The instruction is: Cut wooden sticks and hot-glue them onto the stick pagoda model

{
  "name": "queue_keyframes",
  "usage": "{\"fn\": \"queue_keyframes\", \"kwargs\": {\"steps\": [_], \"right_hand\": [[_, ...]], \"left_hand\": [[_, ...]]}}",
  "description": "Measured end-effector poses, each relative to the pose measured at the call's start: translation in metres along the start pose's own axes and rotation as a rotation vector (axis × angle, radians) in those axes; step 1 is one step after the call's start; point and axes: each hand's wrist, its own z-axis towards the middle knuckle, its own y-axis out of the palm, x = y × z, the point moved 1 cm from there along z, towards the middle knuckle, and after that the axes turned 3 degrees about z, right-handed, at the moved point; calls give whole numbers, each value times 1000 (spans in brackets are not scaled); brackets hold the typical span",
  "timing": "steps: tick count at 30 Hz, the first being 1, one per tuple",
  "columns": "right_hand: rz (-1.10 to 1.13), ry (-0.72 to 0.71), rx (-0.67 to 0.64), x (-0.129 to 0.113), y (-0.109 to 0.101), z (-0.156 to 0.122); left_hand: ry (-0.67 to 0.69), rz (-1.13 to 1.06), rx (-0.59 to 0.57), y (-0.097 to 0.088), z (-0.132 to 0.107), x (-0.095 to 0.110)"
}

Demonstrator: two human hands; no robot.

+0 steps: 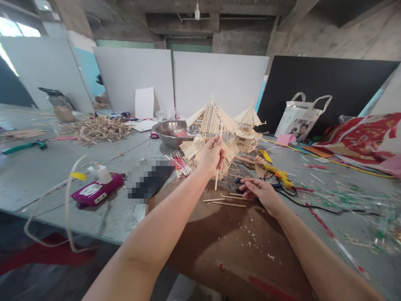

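Note:
My left hand (213, 156) is closed around a thin wooden stick (216, 179), held nearly upright in front of a model pavilion (210, 119) built of pale sticks. The hand hides part of the model's lower roof. My right hand (258, 193) is low on the right, its fingers curled together. A dark tool (239, 182) shows at its fingertips, mostly hidden, so its kind is unclear. Several loose sticks (230, 204) lie on the brown board (200, 234) just left of that hand. A second, smaller stick pavilion (247, 136) stands behind to the right.
Left of the models are a metal bowl (167, 138), red-tipped sticks (179, 164), a purple power strip (97, 190) and a stick pile (100, 129). A yellow glue gun (282, 175) with a black cord lies at right. Beyond are clear tubes (357, 200) and a white bag (297, 119).

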Motion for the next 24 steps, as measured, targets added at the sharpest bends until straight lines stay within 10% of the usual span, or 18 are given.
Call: {"fn": "queue_keyframes", "kwargs": {"steps": [24], "right_hand": [[-35,5,-19,1,0,0]], "left_hand": [[-60,-141,1,2,4,10]]}}
